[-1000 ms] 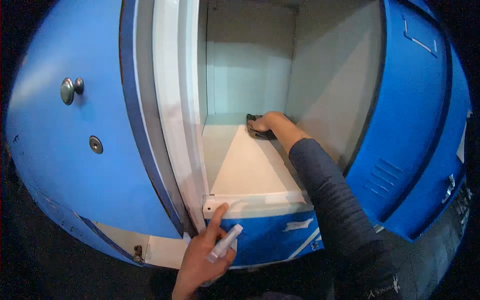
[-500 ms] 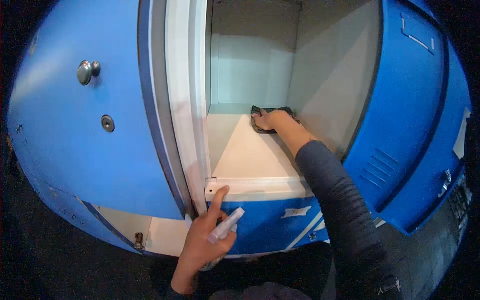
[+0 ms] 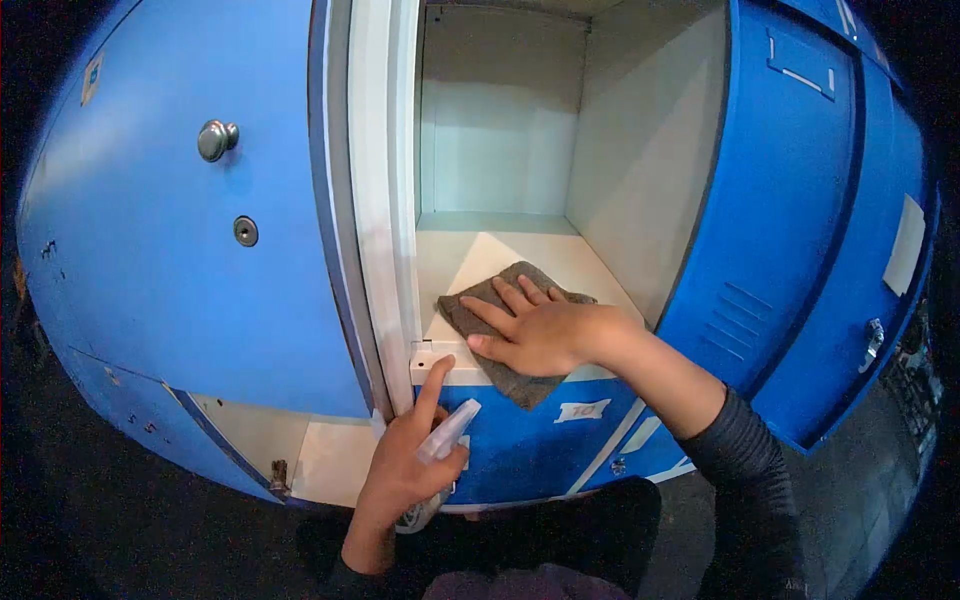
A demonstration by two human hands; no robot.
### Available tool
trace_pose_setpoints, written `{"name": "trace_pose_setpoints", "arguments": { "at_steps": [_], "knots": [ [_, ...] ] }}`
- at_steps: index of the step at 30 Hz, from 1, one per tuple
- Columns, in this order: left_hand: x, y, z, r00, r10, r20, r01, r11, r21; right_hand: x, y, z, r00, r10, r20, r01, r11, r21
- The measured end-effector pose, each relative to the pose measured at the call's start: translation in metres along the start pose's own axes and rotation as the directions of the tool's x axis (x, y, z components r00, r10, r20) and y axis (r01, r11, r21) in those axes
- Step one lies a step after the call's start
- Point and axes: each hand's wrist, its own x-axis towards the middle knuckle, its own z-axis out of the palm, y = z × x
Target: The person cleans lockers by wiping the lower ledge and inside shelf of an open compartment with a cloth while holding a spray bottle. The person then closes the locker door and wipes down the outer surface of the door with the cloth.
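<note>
Inside the blue locker (image 3: 500,150), a grey-brown cloth (image 3: 522,387) overhangs the front sill (image 3: 463,374) beneath the right hand (image 3: 540,335), palm flat, fingers spread; the left hand (image 3: 405,455) grasps a spray bottle (image 3: 449,432), index finger extended.

cloth (image 3: 525,385), bottle (image 3: 453,428): partly hidden by hands (image 3: 545,338) | sleeve lettering (image 3: 796,585): unreadable | knobbed door (image 3: 200,300): top cropped

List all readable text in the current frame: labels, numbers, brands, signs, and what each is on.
"70" (first digit could be a 1): handwritten on the white label on the blue panel below the open compartment.
Too small or blurred: sticker and dark marks at left; print on the right sleeve.
No other legible text.
</note>
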Motion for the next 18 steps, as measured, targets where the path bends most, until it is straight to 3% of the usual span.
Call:
{"name": "trace_pose_setpoints", "arguments": {
  "at_steps": [3,6,8,11,14,15,18],
  "knots": [
    [-0.001,0.005,-0.002,1.000,-0.004,0.002,0.004,1.000,-0.018,0.033,0.007,-0.005,1.000,-0.016,0.018,0.015,0.999,0.050],
    [0.000,0.004,-0.003,1.000,-0.024,0.013,0.025,0.999,-0.039,0.111,0.027,-0.001,0.976,-0.207,0.065,0.217,0.937,-0.273],
    [0.001,0.002,-0.002,0.999,-0.031,0.019,0.031,0.999,-0.037,0.174,0.043,0.007,0.994,-0.043,-0.098,0.034,0.995,-0.094],
    [0.002,0.002,-0.003,0.997,-0.061,0.042,0.062,0.998,-0.028,0.181,0.030,-0.027,0.981,0.191,-0.019,-0.188,0.978,0.095],
    [0.003,-0.002,-0.004,0.998,-0.021,0.056,0.020,1.000,0.010,0.216,0.042,-0.035,0.983,0.185,-0.014,-0.182,0.976,0.116],
    [0.003,-0.002,-0.005,0.997,-0.050,0.066,0.052,0.998,-0.026,0.230,0.045,-0.029,0.948,0.218,-0.233,-0.178,0.967,0.182],
    [0.001,0.002,-0.003,0.997,-0.071,0.031,0.069,0.996,0.054,0.272,0.059,-0.022,0.933,0.229,-0.276,-0.164,0.957,0.239]
  ]
}}
